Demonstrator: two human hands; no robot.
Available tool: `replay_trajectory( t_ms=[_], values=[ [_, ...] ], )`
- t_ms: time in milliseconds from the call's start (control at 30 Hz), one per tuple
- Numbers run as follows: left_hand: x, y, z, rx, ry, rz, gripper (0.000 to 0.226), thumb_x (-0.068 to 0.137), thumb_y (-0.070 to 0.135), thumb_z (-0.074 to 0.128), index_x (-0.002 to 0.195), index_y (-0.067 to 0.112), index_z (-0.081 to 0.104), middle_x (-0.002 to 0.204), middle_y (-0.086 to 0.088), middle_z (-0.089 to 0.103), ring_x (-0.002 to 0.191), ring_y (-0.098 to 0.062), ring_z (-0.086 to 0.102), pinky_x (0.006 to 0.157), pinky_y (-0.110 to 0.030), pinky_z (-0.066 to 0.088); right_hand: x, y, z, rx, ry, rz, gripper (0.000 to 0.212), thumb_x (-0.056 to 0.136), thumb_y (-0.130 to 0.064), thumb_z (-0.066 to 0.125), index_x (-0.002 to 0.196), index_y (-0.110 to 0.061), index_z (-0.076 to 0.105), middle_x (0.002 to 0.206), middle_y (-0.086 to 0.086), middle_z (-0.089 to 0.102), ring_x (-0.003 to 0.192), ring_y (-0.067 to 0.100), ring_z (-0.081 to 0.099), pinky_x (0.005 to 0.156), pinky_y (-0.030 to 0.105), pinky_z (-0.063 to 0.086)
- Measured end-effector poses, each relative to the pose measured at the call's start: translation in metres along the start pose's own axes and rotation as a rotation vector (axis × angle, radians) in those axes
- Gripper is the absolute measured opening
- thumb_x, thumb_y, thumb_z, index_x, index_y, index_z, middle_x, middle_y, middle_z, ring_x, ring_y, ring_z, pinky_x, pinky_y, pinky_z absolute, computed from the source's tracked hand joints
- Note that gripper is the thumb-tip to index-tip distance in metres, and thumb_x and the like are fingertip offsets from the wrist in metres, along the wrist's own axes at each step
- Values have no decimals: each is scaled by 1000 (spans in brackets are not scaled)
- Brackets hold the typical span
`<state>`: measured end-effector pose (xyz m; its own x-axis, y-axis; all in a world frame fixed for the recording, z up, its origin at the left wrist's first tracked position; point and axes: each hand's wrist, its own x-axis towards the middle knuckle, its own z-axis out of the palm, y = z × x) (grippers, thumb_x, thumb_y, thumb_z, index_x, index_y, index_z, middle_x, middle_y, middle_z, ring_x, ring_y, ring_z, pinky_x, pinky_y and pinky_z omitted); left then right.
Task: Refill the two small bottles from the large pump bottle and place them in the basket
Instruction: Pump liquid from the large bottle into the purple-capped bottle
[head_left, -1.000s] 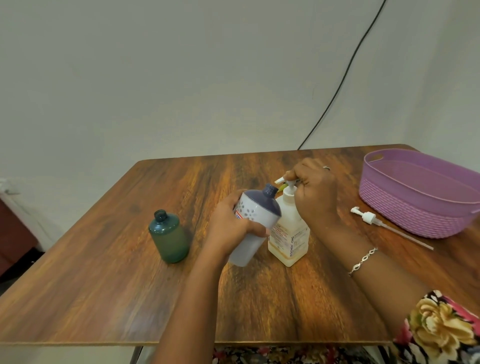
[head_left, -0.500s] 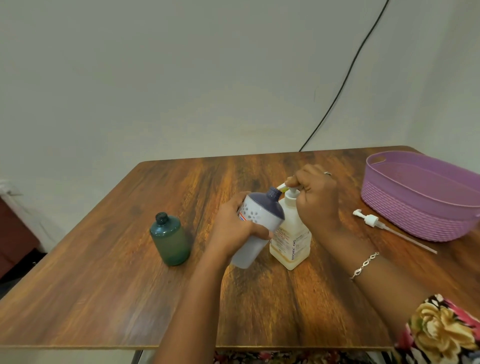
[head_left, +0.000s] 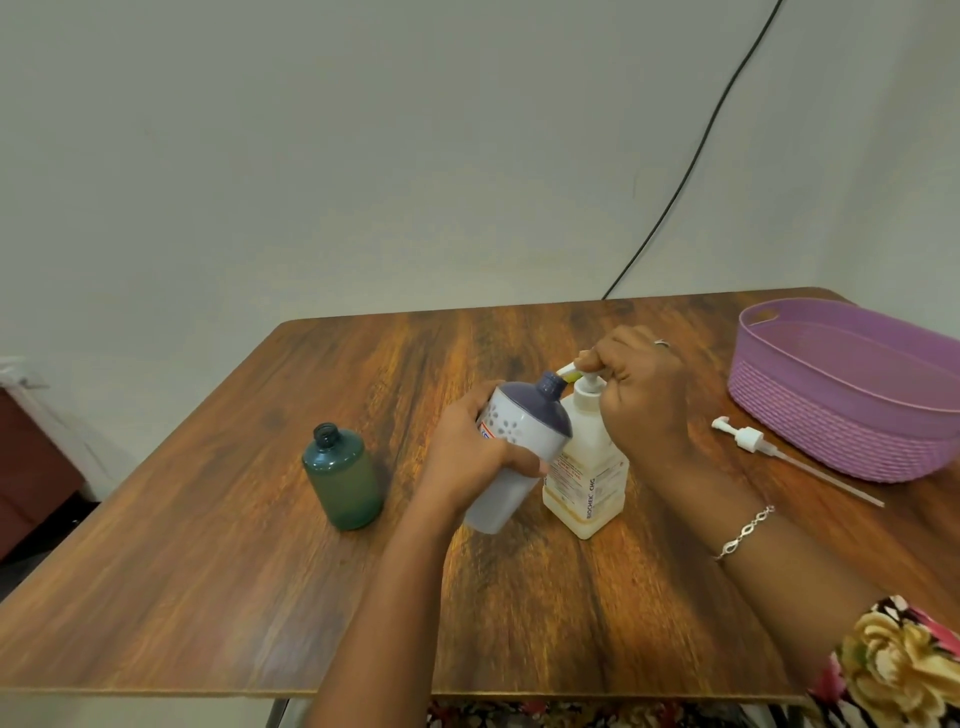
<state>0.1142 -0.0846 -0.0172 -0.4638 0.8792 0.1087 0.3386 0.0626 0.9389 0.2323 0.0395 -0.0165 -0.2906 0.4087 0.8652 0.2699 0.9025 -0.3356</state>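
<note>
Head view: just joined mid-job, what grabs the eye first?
At table centre, the left hand tilts a white bottle with a purple top to the spout of the large pump bottle, which the right hand presses. A purple basket sits far right.

wooden table (head_left: 218, 597) against plain pale wall (head_left: 363, 156), black cable (head_left: 691, 171).
</note>
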Motion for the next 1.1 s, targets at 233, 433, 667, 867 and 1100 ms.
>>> replay_trajectory(
  t_ms=[233, 433, 667, 867, 1100],
  values=[
    [-3, 3, 2, -20, -14, -18, 60, 62, 4, 78, 115, 22, 55, 105, 0, 60, 95, -20, 57, 75, -36, 51, 13, 1, -7, 95, -9, 35, 34, 76, -16, 39, 66, 2, 66, 65, 15, 63, 64, 28, 56, 59, 37, 45],
    [-1, 2, 1, -27, -16, -22, 55, 63, 3, 78, 108, 25, 56, 102, -1, 61, 94, -22, 58, 71, -35, 51, 0, -1, 1, 28, 13, 34, 21, 67, 13, 46, 63, 4, 65, 63, 17, 61, 61, 32, 54, 54, 36, 44],
    [-4, 4, 0, -30, -17, -30, 58, 63, 4, 78, 113, 22, 55, 105, -2, 60, 95, -22, 58, 73, -37, 52, 7, -2, -8, 76, 22, 68, 29, 77, -7, 41, 71, 3, 68, 70, 14, 64, 68, 28, 56, 59, 37, 47],
    [-2, 6, 1, -34, -7, -36, 55, 61, 3, 78, 107, 23, 57, 99, -1, 61, 90, -21, 58, 67, -33, 51, -4, -7, 0, -27, 29, -9, 28, 75, 1, 40, 64, 3, 65, 63, 15, 63, 59, 29, 56, 55, 29, 42],
    [-2, 5, 0, -26, -19, -16, 52, 61, 3, 79, 104, 24, 56, 98, -1, 60, 90, -22, 58, 71, -38, 52, 12, -8, -7, 35, 6, 67, 26, 75, -3, 43, 66, 3, 66, 66, 16, 63, 63, 29, 57, 58, 35, 46]
  ],
)
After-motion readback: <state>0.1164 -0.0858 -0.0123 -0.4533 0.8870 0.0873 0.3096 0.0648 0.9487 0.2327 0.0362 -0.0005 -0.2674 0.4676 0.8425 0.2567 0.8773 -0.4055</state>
